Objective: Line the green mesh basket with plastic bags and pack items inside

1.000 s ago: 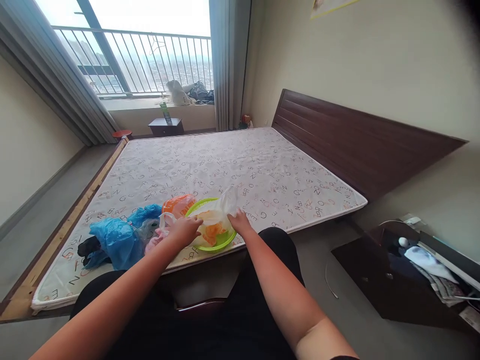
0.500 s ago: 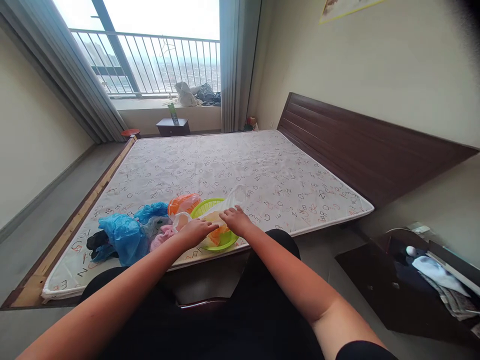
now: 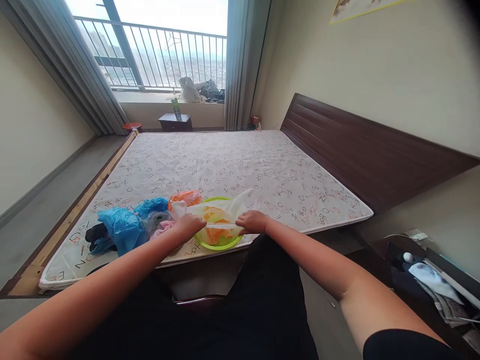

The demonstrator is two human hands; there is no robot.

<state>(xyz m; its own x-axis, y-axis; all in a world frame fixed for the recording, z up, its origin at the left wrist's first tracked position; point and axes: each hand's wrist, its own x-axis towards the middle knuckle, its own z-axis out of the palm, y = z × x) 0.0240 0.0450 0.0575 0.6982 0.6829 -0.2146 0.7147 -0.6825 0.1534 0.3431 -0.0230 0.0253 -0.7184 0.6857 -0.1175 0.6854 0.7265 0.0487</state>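
A thin white plastic bag [image 3: 228, 206] is stretched between my two hands, over a lime-green plastic basket [image 3: 219, 246] on the mattress. My left hand [image 3: 190, 225] is closed on the bag's left side. Its right side is gripped by my right hand [image 3: 252, 222], fingers curled. Orange and yellow shapes show through or under the film; I cannot tell whether they are print or contents. Left of the basket lie an orange plastic bag [image 3: 185, 198], a pink cloth-like item [image 3: 162, 228] partly behind my left forearm, and blue plastic bags [image 3: 122, 225] beside something black [image 3: 95, 234].
The letter-printed mattress [image 3: 225, 160] lies on a wooden bed frame, with a dark headboard [image 3: 360, 132] on the right. A small nightstand [image 3: 175, 121] holding a green bottle stands beyond. Clothes lie on a dark surface [image 3: 408, 300] at the lower right.
My hands have moved apart, the right one to the right, and the white bag is now pulled wide between them. The view has shifted slightly.
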